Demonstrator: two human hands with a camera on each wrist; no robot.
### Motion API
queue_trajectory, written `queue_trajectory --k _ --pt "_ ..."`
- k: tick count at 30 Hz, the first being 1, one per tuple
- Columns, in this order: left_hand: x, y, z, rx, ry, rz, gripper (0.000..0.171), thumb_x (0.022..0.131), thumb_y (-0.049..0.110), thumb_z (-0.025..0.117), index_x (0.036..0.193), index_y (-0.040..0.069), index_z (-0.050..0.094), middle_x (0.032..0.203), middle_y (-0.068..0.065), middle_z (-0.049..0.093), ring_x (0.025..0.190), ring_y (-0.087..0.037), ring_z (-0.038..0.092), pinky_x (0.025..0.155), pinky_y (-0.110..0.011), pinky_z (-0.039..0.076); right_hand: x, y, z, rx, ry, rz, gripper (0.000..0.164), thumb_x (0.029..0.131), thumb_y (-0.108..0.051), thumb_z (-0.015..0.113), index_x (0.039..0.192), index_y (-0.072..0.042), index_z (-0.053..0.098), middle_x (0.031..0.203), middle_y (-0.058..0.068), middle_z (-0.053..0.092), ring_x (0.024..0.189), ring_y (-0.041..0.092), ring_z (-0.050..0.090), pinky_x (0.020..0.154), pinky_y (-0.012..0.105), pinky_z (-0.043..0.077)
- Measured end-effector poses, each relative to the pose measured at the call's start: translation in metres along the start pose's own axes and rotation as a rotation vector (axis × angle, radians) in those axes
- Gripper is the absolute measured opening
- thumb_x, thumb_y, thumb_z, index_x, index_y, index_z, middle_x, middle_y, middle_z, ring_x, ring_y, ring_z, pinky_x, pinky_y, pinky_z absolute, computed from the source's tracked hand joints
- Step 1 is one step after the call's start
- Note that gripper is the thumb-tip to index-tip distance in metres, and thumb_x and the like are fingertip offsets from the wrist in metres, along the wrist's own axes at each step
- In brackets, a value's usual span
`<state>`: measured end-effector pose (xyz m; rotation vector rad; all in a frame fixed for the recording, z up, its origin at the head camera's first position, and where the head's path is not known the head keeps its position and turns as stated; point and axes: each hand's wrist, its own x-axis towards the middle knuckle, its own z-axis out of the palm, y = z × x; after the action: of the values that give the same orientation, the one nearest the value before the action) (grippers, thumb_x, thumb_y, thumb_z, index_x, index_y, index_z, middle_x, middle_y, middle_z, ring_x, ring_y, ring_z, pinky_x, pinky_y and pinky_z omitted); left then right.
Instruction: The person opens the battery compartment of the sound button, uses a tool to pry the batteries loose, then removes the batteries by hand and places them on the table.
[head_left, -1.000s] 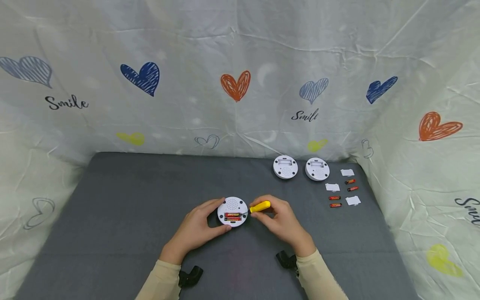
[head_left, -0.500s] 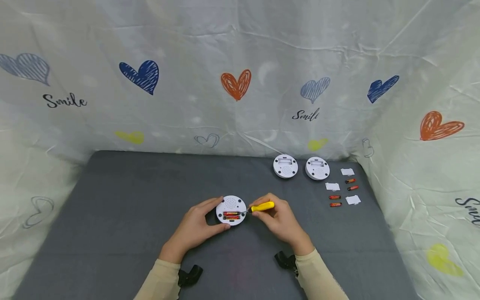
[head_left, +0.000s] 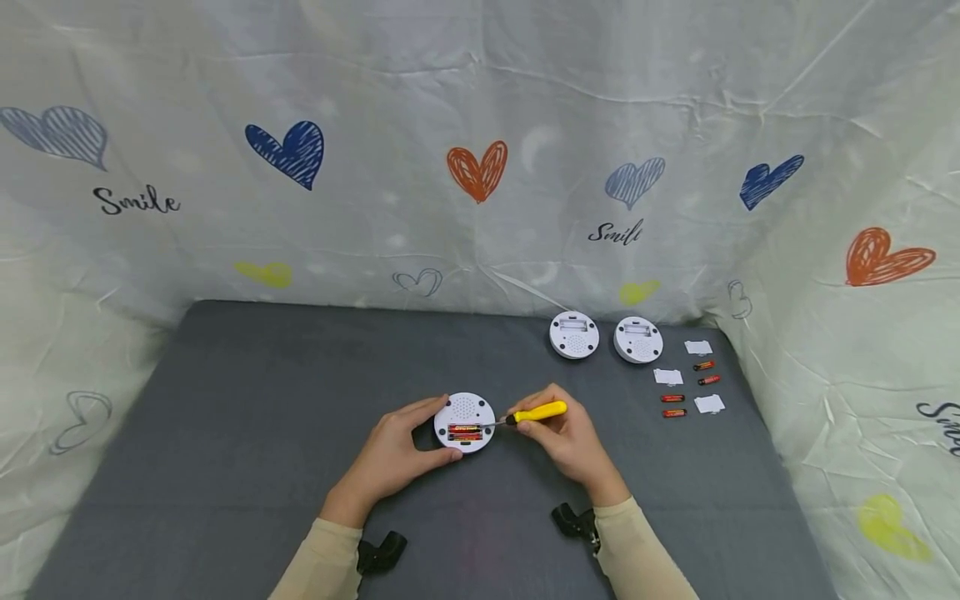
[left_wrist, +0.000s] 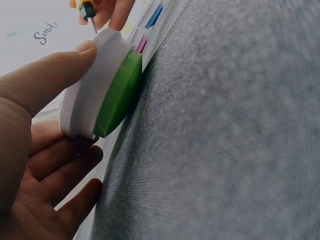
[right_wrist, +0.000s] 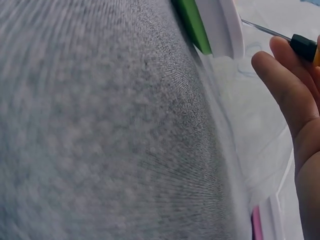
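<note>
My left hand [head_left: 396,450] grips a round white battery-powered device [head_left: 466,406] by its edge, thumb at the near side and fingers at the far side. Its open compartment, facing up, holds two red-and-black batteries [head_left: 465,432]. In the left wrist view the device's lower part [left_wrist: 120,95] is green. My right hand [head_left: 573,446] pinches a screwdriver [head_left: 543,412] with a yellow handle and black collar. The screwdriver lies at a low slant, its thin metal shaft [right_wrist: 267,30] reaching over the device's right rim towards the batteries' right end.
Two similar white devices, one [head_left: 574,336] left of the other [head_left: 638,340], stand at the back right, their compartments open. Beside them lie several loose batteries [head_left: 672,398] and white covers [head_left: 668,377]. A patterned curtain [head_left: 360,225] hangs behind the grey table [head_left: 262,400].
The screwdriver and right hand have shifted right, away from the device, and more of the shaft shows. The left hand keeps its grip on the device.
</note>
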<state>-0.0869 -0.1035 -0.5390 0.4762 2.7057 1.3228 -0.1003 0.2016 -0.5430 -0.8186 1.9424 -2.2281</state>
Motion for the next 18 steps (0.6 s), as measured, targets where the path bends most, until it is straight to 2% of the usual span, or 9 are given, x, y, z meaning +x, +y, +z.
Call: queue_trajectory --k 3,10,18 --pt "-0.0003 -0.0006 0.0001 -0.001 0.001 -0.002 0.088 0.082 0.044 0.099 0.157 0.014 0.062 0.156 -0.008 0.062 0.147 -0.034 0.056 0.118 -0.059 0.047 -0.0005 0.0032 -0.0011 0.090 0.016 0.018 0.020 0.099 0.019 0.068 0.111 0.016 0.052 0.117 0.040 0.065 0.114 0.027 0.075 0.096 0.044 0.064" --pt "0.0001 0.0006 0.0009 0.031 -0.011 -0.027 0.088 0.083 0.044 0.098 0.157 0.013 0.062 0.156 -0.010 0.062 0.146 -0.036 0.056 0.117 -0.061 0.047 -0.0004 0.0088 -0.0041 0.209 0.038 0.025 0.024 0.101 0.018 0.064 0.111 0.021 0.043 0.121 0.020 0.071 0.115 0.027 0.076 0.097 0.047 0.063" --pt "0.0003 0.0013 0.0016 0.045 -0.004 -0.035 0.088 0.083 0.046 0.098 0.157 0.014 0.062 0.155 -0.011 0.062 0.145 -0.037 0.057 0.116 -0.063 0.048 -0.0002 0.0082 -0.0058 0.221 0.057 0.007 0.025 0.104 0.012 0.065 0.112 0.018 0.043 0.122 0.017 0.071 0.115 0.028 0.076 0.096 0.048 0.063"
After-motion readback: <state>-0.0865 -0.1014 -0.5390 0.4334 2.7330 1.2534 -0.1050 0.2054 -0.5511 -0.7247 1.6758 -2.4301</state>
